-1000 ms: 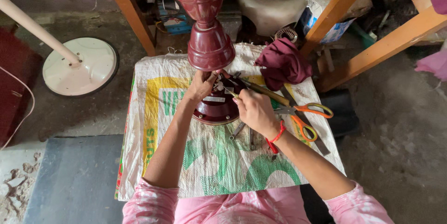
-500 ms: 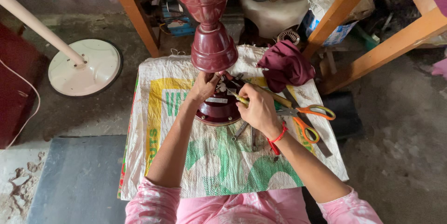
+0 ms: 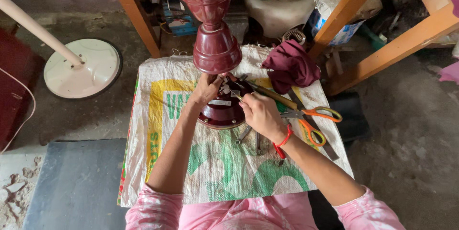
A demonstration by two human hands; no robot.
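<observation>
A dark red round fan motor housing (image 3: 222,111) sits on a printed woven sack (image 3: 215,163). My left hand (image 3: 206,88) grips its upper edge, just under two dark red cone-shaped canopy covers (image 3: 214,29) stacked on a rod. My right hand (image 3: 260,113) pinches a small tool or wire end over the top of the housing, where a little metal part shows. What exactly the fingers hold is too small to tell. A red thread band circles my right wrist.
Orange-handled scissors (image 3: 313,120), a wooden-handled tool (image 3: 277,97) and pliers (image 3: 251,136) lie on the sack right of the housing. A maroon cloth (image 3: 290,66) lies at the back right. Orange wooden frame legs (image 3: 131,12) stand behind. A cream fan base (image 3: 83,67) rests on the floor left.
Both hands stay on the motor housing with small finger shifts. The camera view has drifted slightly, so the scene sits a little lower and right.
</observation>
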